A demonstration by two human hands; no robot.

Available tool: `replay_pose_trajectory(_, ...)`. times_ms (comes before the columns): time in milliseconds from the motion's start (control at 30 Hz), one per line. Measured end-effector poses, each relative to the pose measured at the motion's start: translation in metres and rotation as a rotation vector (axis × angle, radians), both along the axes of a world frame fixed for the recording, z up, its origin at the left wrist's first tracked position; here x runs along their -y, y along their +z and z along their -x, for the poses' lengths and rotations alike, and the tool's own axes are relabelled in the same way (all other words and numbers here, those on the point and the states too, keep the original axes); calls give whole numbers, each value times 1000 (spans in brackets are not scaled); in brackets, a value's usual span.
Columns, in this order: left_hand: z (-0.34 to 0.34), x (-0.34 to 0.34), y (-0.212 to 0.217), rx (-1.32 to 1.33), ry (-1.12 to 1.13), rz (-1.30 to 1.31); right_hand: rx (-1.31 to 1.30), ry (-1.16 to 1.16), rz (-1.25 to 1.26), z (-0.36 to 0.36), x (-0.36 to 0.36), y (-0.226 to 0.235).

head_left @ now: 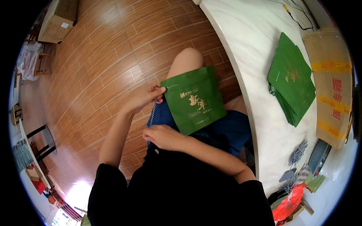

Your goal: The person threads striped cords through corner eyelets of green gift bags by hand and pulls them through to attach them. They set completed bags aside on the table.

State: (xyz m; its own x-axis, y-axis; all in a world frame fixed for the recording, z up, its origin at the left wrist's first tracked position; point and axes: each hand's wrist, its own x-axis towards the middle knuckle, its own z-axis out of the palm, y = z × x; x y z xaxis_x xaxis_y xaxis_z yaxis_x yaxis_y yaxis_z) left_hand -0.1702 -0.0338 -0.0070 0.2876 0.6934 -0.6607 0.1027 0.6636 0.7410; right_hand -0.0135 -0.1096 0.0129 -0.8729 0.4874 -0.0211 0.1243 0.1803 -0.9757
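A flat green bag [201,113] with gold print lies tilted across my lap. At its upper left corner, my left hand [145,97] is closed in a pinch, thumb on the bag's face. A thin black-and-white striped cord [153,115] runs down from that corner. Below, my right hand [161,137] is closed around the cord's lower part, in front of my body. The cord's end is hidden in those fingers. How the cord meets the bag is covered by my left fingers.
On the white table [241,41] to my right lies a fanned stack of green bags [292,81]. Beside it stand a taped cardboard box [333,90], a bundle of grey cords [298,152] and a red plastic bag [289,205]. Another carton [56,22] is on the floor, far left.
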Motion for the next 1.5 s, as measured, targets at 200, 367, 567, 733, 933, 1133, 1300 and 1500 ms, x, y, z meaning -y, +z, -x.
replay_pose_trajectory(200,14,18,-3,-85,5,-131,-46,-66,208,15,-17,-46)
replay_pose_trajectory(367,17,17,-5,-214,11,-239,4,-43,190,16,-21,-45)
replay_pose_trajectory(567,24,8,-18,-452,-29,-375,31,7,6,1,-15,-23)
replay_pose_trajectory(733,25,13,-2,-603,-43,-445,-26,-6,-256,-25,-30,19)
replay_pose_trajectory(933,-2,28,35,-650,-76,-868,-169,-458,-645,-23,-130,54)
replay_pose_trajectory(1133,-18,46,44,-846,24,-1094,72,-541,-220,23,-151,-3)
replay_pose_trajectory(1300,-15,54,33,-847,121,-1186,305,-626,-155,26,-143,-16)
replay_pose_trajectory(1500,-18,48,33,-870,80,-1234,374,-645,-181,26,-146,-18)
